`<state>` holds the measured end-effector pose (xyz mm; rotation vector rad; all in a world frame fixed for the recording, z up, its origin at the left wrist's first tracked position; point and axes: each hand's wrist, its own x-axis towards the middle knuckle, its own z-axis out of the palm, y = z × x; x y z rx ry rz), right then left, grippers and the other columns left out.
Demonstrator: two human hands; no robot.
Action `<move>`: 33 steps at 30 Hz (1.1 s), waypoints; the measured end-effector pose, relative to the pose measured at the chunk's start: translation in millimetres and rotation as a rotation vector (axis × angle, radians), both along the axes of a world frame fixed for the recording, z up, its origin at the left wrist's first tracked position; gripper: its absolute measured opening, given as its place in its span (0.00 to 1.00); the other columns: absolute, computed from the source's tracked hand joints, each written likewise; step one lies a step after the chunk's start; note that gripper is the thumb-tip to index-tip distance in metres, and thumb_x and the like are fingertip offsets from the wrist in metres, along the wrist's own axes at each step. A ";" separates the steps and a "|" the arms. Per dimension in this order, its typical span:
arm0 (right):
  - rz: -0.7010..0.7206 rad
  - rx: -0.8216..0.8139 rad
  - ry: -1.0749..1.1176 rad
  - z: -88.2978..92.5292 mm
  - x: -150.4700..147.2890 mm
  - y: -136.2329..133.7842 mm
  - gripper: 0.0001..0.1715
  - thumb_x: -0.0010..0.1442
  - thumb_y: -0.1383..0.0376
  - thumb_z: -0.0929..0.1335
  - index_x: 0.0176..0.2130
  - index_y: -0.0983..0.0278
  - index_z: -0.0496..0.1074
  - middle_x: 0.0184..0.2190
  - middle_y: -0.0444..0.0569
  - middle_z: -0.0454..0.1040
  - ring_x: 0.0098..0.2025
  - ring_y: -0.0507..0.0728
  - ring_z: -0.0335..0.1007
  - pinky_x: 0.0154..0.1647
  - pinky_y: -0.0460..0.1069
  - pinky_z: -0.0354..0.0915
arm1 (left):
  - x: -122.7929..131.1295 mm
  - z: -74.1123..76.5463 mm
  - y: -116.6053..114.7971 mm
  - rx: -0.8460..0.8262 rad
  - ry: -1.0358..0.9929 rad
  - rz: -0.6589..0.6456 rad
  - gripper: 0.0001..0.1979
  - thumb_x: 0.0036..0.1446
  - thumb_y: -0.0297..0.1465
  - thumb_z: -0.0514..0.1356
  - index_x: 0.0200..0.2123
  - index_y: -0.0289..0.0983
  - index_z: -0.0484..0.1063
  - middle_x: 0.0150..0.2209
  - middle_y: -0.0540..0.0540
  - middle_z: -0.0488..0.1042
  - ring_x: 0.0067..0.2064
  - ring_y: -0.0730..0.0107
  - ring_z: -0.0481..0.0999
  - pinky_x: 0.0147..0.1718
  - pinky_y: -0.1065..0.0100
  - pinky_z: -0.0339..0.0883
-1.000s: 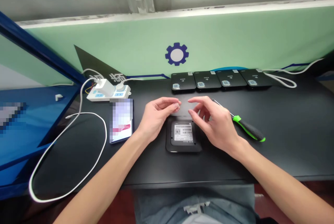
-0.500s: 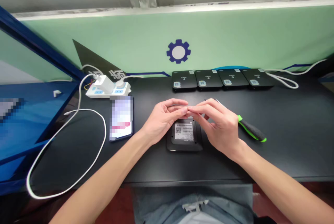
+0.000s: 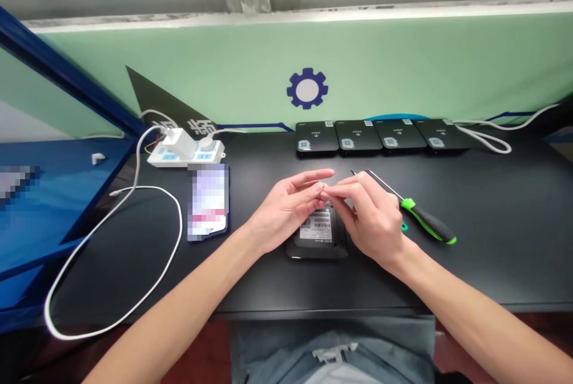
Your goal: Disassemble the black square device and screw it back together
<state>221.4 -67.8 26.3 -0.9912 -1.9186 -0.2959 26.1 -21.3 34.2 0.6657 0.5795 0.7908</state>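
Note:
My left hand (image 3: pixel 286 208) and my right hand (image 3: pixel 373 214) meet at the fingertips, both pinched around something too small or hidden to make out. Just below them a black square device (image 3: pixel 317 246) lies on the dark table, its white label facing up and its far part covered by my fingers. Beside my right hand rests a screwdriver (image 3: pixel 430 221) with a black and green handle, its shaft pointing up and left. A second, thin tool, with a green end (image 3: pixel 404 226), is mostly hidden under that hand.
Several black devices (image 3: pixel 316 138) stand in a row by the green partition (image 3: pixel 215 73). At the left are a phone (image 3: pixel 208 202), a white power strip (image 3: pixel 208 154) with a plugged-in charger (image 3: pixel 178 144), and a looped white cable (image 3: pixel 180 223).
My left hand has shifted slightly right, covering more of the device. My right hand has turned and drawn back a little, uncovering the screwdriver's shaft and the green end.

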 end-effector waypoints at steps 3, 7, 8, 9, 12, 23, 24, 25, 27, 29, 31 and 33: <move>0.013 -0.031 0.035 -1.5 -0.8 1.5 0.08 0.77 0.72 0.74 0.50 0.60 0.76 0.39 0.47 0.83 0.35 0.51 0.77 0.31 0.47 0.67 | 3.7 0.8 -2.5 -0.095 -0.070 -0.021 0.12 0.65 0.24 0.77 0.52 0.31 0.91 0.43 0.42 0.88 0.44 0.72 0.87 0.53 0.72 0.80; 0.047 -0.100 0.095 -2.7 -4.2 1.8 0.06 0.78 0.69 0.74 0.47 0.60 0.74 0.36 0.45 0.80 0.30 0.50 0.72 0.29 0.48 0.66 | 6.5 3.1 -3.0 -0.200 -0.122 0.012 0.09 0.67 0.17 0.66 0.42 0.27 0.90 0.41 0.39 0.86 0.43 0.69 0.86 0.48 0.72 0.82; 0.058 -0.120 0.116 -2.7 -5.3 1.5 0.06 0.78 0.69 0.74 0.47 0.60 0.74 0.36 0.44 0.80 0.31 0.50 0.72 0.29 0.48 0.67 | 6.6 3.6 -2.8 -0.230 -0.136 0.028 0.10 0.66 0.18 0.65 0.39 0.27 0.89 0.40 0.40 0.85 0.42 0.68 0.86 0.46 0.71 0.82; 0.069 -0.141 0.141 -2.4 -6.5 0.9 0.06 0.78 0.69 0.74 0.47 0.60 0.74 0.36 0.44 0.79 0.31 0.50 0.73 0.30 0.47 0.68 | 6.5 4.0 -2.5 -0.257 -0.148 0.039 0.10 0.66 0.19 0.64 0.37 0.27 0.88 0.39 0.40 0.84 0.42 0.68 0.85 0.46 0.70 0.83; 0.088 -0.199 0.232 0.0 -9.3 -1.1 0.05 0.78 0.69 0.73 0.48 0.59 0.75 0.37 0.44 0.80 0.34 0.51 0.76 0.31 0.47 0.72 | 5.1 3.9 -2.0 -0.251 -0.143 0.020 0.08 0.68 0.24 0.68 0.37 0.27 0.87 0.37 0.42 0.82 0.39 0.70 0.83 0.42 0.71 0.82; 0.028 -0.077 0.348 1.0 -7.6 1.5 0.08 0.75 0.72 0.76 0.49 0.58 0.82 0.39 0.45 0.77 0.34 0.50 0.74 0.29 0.47 0.73 | -2.1 2.1 -3.8 0.052 0.020 -0.070 0.16 0.60 0.38 0.85 0.43 0.32 0.92 0.38 0.44 0.86 0.41 0.74 0.83 0.47 0.74 0.80; 0.032 -0.037 0.327 0.1 -6.4 1.7 0.09 0.74 0.72 0.76 0.49 0.58 0.82 0.39 0.46 0.78 0.34 0.50 0.73 0.29 0.47 0.72 | -2.2 2.9 -4.9 0.053 0.029 -0.068 0.17 0.59 0.39 0.85 0.43 0.32 0.92 0.38 0.44 0.86 0.40 0.74 0.83 0.46 0.74 0.80; 0.039 0.001 0.302 -0.2 -5.2 1.6 0.09 0.74 0.72 0.76 0.50 0.58 0.83 0.39 0.46 0.78 0.33 0.50 0.73 0.29 0.48 0.72 | -1.9 3.8 -6.8 0.051 0.032 -0.060 0.17 0.59 0.38 0.85 0.43 0.32 0.92 0.38 0.44 0.86 0.40 0.74 0.83 0.46 0.74 0.80; 0.054 0.061 0.241 1.7 -3.4 0.2 0.09 0.74 0.72 0.77 0.50 0.58 0.84 0.38 0.46 0.79 0.32 0.50 0.72 0.30 0.48 0.70 | -0.1 6.0 -13.0 0.030 0.011 -0.029 0.17 0.57 0.37 0.86 0.43 0.32 0.92 0.38 0.45 0.87 0.39 0.75 0.83 0.45 0.76 0.80; 0.059 0.075 0.172 7.2 -1.3 -3.3 0.09 0.74 0.72 0.76 0.49 0.58 0.85 0.36 0.46 0.81 0.32 0.50 0.73 0.31 0.48 0.70 | 2.4 9.0 -21.1 -0.016 -0.028 0.017 0.17 0.55 0.35 0.87 0.42 0.31 0.92 0.38 0.45 0.86 0.38 0.76 0.83 0.43 0.77 0.81; 0.046 0.029 0.100 15.9 3.9 -10.4 0.09 0.75 0.70 0.76 0.51 0.57 0.86 0.36 0.45 0.83 0.33 0.51 0.77 0.34 0.48 0.71 | 4.0 13.5 -29.0 -0.071 -0.052 0.085 0.16 0.55 0.31 0.87 0.42 0.30 0.91 0.38 0.45 0.86 0.38 0.75 0.83 0.42 0.77 0.82; 0.000 -0.063 0.047 25.8 16.7 -21.6 0.11 0.76 0.68 0.75 0.54 0.56 0.87 0.37 0.44 0.85 0.33 0.50 0.78 0.35 0.47 0.71 | 3.1 19.5 -35.0 -0.126 -0.037 0.177 0.09 0.61 0.26 0.83 0.41 0.28 0.90 0.38 0.44 0.85 0.38 0.75 0.84 0.41 0.77 0.83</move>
